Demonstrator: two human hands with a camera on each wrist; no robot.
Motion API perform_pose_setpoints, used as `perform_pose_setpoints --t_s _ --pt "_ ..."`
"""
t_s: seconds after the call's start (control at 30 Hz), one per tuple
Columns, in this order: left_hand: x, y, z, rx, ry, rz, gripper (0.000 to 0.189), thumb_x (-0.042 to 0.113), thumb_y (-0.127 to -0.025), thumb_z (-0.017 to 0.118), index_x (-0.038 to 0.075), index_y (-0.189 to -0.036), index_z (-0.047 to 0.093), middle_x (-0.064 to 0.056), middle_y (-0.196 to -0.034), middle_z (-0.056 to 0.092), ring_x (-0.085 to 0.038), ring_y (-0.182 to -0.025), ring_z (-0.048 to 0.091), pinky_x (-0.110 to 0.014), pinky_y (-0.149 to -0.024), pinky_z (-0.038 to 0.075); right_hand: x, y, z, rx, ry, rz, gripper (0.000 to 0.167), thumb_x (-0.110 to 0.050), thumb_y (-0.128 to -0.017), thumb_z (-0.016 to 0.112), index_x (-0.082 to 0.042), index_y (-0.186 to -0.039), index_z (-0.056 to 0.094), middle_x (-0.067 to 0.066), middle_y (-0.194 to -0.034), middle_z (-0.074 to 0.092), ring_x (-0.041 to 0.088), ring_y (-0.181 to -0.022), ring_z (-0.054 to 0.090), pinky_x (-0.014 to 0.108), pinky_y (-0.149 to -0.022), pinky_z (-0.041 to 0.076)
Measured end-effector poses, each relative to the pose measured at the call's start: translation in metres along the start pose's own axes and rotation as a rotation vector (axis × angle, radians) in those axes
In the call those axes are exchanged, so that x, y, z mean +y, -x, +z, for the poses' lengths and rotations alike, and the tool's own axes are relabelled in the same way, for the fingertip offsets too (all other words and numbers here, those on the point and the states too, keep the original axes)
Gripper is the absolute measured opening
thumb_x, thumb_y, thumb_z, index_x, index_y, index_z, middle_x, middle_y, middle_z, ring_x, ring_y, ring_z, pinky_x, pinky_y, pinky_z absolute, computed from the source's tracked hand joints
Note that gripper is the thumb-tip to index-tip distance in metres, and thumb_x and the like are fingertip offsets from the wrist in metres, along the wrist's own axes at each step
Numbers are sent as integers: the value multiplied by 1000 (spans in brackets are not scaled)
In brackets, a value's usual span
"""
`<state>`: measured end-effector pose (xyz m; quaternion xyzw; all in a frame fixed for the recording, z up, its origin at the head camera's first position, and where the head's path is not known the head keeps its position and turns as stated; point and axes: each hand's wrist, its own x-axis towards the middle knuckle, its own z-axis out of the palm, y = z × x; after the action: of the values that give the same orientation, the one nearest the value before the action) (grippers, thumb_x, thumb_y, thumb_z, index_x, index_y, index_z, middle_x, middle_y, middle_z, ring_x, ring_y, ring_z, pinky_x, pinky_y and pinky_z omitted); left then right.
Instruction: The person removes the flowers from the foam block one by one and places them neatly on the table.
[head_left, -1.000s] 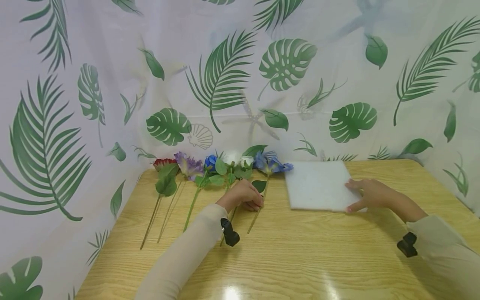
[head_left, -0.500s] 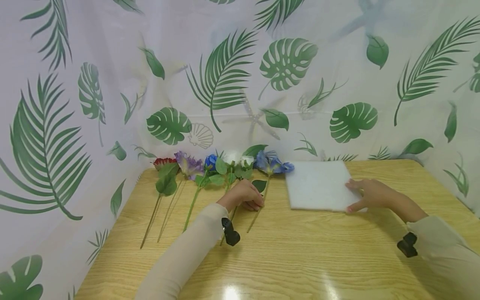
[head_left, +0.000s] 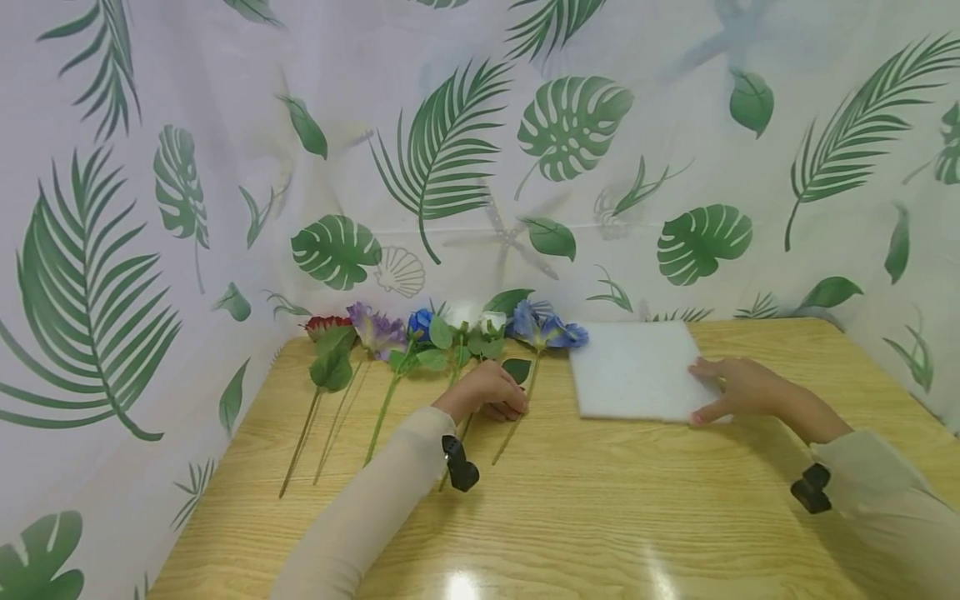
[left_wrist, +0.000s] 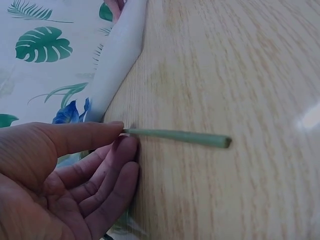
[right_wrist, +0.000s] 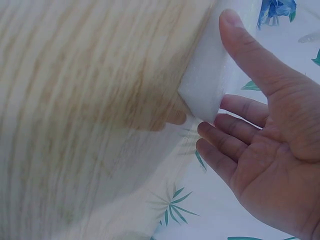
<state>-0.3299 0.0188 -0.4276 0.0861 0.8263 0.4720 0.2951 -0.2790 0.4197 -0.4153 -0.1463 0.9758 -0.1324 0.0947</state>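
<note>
My left hand [head_left: 491, 392] pinches the stem [left_wrist: 185, 137] of a light-blue artificial flower [head_left: 543, 325] between thumb and forefinger; the stem's cut green end sticks out past the fingertips. The other fingers are loosely bent. To the right lies a white foam sheet [head_left: 633, 367], its left edge beside the blue petals. My right hand [head_left: 742, 387] rests at the sheet's right edge, thumb and forefinger spread apart over it. From the right wrist, that hand's relaxed fingers [right_wrist: 230, 142] touch the sheet's corner [right_wrist: 200, 100].
Left of the light-blue flower, other artificial flowers lie in a row with stems toward me: red [head_left: 327, 325], purple [head_left: 377, 331], dark blue [head_left: 421, 325] and white [head_left: 491, 322]. Beneath everything is a wood-grain table [head_left: 600, 500]. A leaf-printed white curtain [head_left: 465, 167] hangs behind and to the left.
</note>
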Motion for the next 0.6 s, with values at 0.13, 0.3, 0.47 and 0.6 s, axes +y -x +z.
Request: perform_pose_setpoints --t_s 0.13,0.3,0.47,0.6 --pt "1 1 -1 -7 1 -10 20 5 -89 77 -2 -108 77 -20 -101 77 -26 -87 77 -36 -78 65 1 -1 1 0 -7 4 105 -51 -71 89 15 -141 48 38 -146 41 61 -135 39 69 -109 39" --pt "4 1 -1 -13 1 -30 24 7 -88 79 -1 -111 76 -20 -102 77 -25 -86 76 -36 -78 65 -1 -1 -1 -5 -9 7 104 -50 -71 89 16 -141 48 39 -147 40 61 -135 38 70 -109 38" --pt "6 1 0 -39 6 -39 28 5 -88 79 -3 -113 75 -21 -107 76 -27 -93 76 -36 -82 64 -3 0 -1 -12 -10 17 104 -49 -72 89 16 -142 47 39 -147 39 61 -136 37 70 -110 37" --pt "7 2 1 -41 2 -44 26 3 -85 80 -3 -110 75 -19 -106 76 -25 -89 74 -36 -81 64 -1 1 0 -21 -13 21 106 -51 -72 88 16 -143 45 40 -148 39 61 -136 36 70 -110 36"
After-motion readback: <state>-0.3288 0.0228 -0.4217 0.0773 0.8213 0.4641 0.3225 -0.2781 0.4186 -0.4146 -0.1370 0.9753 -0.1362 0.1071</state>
